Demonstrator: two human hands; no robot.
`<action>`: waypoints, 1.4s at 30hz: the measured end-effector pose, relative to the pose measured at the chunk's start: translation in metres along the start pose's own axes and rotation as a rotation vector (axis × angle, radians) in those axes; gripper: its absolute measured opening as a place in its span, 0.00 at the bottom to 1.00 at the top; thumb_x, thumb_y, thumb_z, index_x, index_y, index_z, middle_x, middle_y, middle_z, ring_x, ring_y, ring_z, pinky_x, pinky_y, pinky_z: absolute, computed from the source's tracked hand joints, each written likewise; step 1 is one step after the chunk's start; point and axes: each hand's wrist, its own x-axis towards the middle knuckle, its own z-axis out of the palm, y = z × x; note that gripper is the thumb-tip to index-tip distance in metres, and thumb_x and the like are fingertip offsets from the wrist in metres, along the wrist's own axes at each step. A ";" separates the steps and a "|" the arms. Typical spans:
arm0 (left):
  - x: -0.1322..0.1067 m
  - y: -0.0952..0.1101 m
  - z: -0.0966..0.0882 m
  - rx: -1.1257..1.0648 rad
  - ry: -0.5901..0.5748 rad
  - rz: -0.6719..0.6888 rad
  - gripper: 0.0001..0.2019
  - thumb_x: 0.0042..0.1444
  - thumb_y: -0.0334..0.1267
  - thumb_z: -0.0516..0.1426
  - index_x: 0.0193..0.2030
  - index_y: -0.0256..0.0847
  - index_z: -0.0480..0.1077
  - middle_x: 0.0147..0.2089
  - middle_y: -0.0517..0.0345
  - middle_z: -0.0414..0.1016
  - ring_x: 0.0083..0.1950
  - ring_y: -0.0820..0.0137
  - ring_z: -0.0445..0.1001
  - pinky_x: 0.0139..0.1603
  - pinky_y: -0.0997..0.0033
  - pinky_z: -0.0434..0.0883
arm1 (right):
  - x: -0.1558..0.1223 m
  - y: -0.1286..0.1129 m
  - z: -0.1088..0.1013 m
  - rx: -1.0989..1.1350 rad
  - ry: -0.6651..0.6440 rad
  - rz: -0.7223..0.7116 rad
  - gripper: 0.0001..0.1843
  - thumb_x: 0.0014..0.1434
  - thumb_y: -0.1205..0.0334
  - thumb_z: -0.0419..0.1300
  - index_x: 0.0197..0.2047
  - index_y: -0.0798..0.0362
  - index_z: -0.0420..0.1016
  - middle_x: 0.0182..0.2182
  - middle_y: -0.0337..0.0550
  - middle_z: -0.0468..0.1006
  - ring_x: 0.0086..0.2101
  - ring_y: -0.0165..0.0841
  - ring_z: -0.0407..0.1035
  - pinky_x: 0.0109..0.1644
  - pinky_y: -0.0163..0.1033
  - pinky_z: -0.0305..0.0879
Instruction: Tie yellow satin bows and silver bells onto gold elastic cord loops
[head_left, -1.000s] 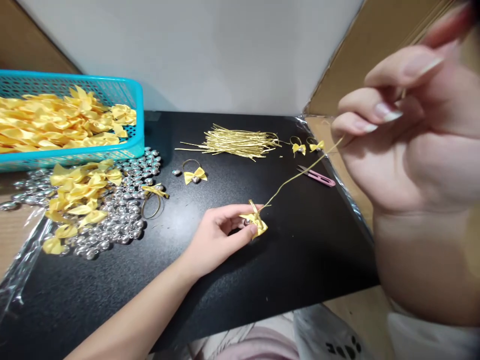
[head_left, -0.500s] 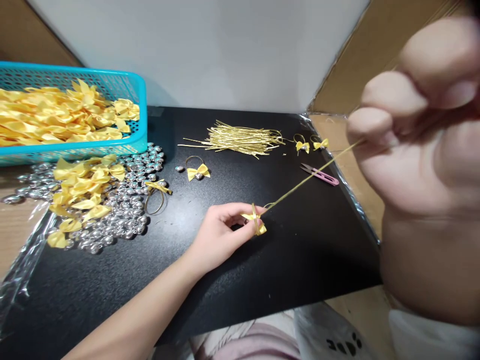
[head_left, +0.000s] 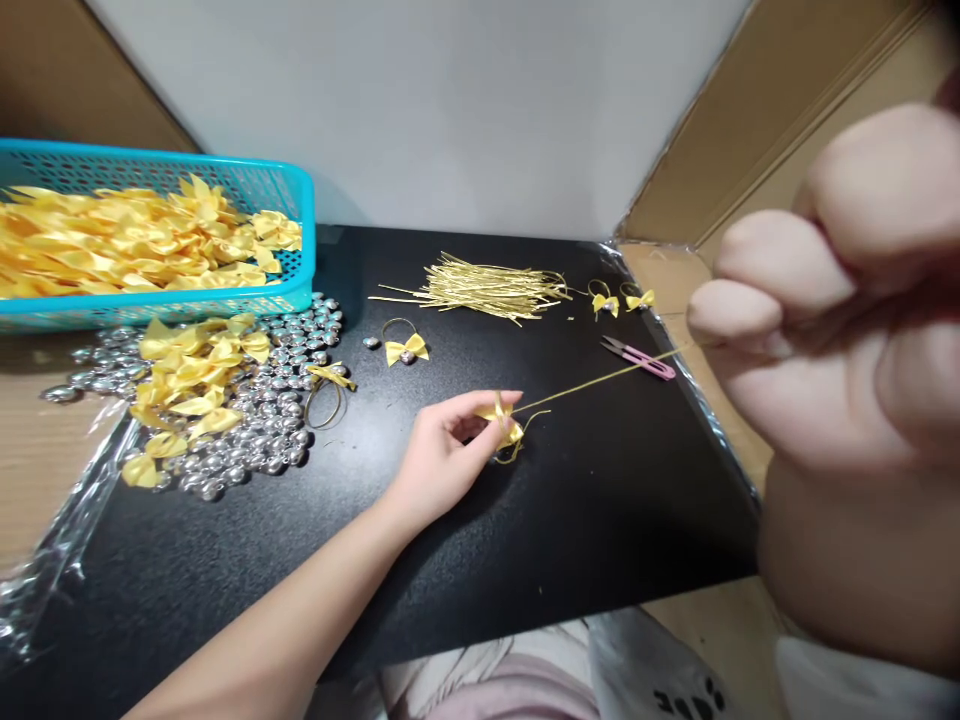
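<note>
My left hand (head_left: 454, 445) pinches a yellow ribbon bow (head_left: 510, 432) between thumb and fingers over the black table. A gold cord (head_left: 592, 384) runs taut from the bow up to my right hand (head_left: 832, 300), which is closed on its far end close to the camera. A short loose cord end curls out beside the bow. Pink thread snips (head_left: 645, 360) lie on the table under the line of the cord. A finished-looking bow with a silver bell and cord loop (head_left: 406, 349) rests farther back.
A turquoise basket (head_left: 304, 240) of yellow bows stands at the left. Before it lie silver bells (head_left: 274, 440) with loose bows (head_left: 202, 360) on top. A bundle of gold cords (head_left: 495, 287) sits at the back, and two looped bows (head_left: 606, 303) near the right edge.
The cord loop at the bow is no longer standing up, and a loose end now hangs beside it. My right hand is slightly lower, the cord lying flatter. The view has shifted a little.
</note>
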 end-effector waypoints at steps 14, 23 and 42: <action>-0.005 0.001 0.005 0.117 0.039 0.023 0.11 0.51 0.39 0.64 0.39 0.36 0.80 0.40 0.49 0.84 0.33 0.68 0.81 0.35 0.71 0.76 | 0.023 0.080 0.004 -0.052 0.141 0.033 0.07 0.63 0.53 0.57 0.36 0.45 0.65 0.35 0.37 0.75 0.42 0.33 0.73 0.45 0.41 0.72; -0.015 0.012 0.007 0.248 0.104 0.190 0.17 0.53 0.36 0.63 0.51 0.39 0.77 0.37 0.57 0.82 0.34 0.70 0.80 0.40 0.72 0.78 | 0.008 0.145 -0.027 -0.600 0.054 0.265 0.02 0.53 0.65 0.62 0.30 0.53 0.76 0.27 0.41 0.78 0.29 0.34 0.71 0.38 0.41 0.68; -0.021 0.014 0.008 0.444 0.191 0.266 0.14 0.55 0.35 0.62 0.48 0.39 0.78 0.42 0.54 0.84 0.38 0.66 0.82 0.42 0.70 0.78 | -0.042 0.106 0.007 -1.205 -0.116 -0.478 0.06 0.58 0.66 0.61 0.35 0.49 0.80 0.43 0.45 0.78 0.44 0.41 0.64 0.50 0.51 0.58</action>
